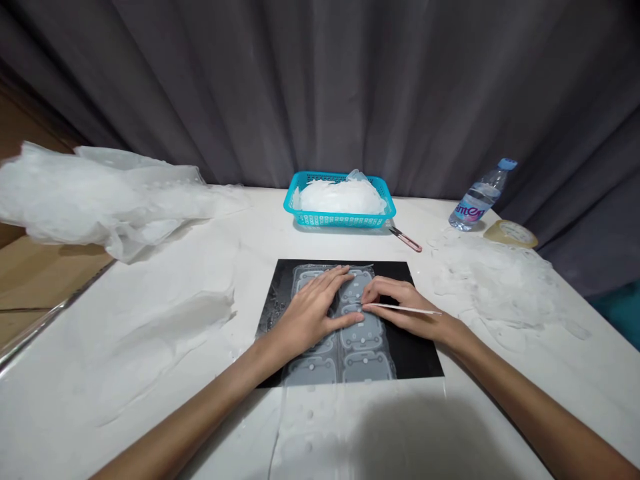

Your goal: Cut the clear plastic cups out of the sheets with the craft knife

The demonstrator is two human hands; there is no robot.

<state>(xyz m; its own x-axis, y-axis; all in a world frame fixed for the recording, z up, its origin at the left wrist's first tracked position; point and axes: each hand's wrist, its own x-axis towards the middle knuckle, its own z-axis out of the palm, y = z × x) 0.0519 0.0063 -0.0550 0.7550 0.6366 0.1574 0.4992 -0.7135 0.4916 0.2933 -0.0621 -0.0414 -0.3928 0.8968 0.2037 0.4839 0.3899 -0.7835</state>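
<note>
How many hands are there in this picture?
2. The left hand rests on the clear plastic sheet with grey panels; the right hand is beside it, holding a thin white stick. No others seem hidden.

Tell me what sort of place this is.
Likely a makeshift indoor workstation: a white table in front of a grey curtain, with a black mat and snips on it.

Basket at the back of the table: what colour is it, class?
The basket is bright turquoise blue; the head view shows it best.
</note>
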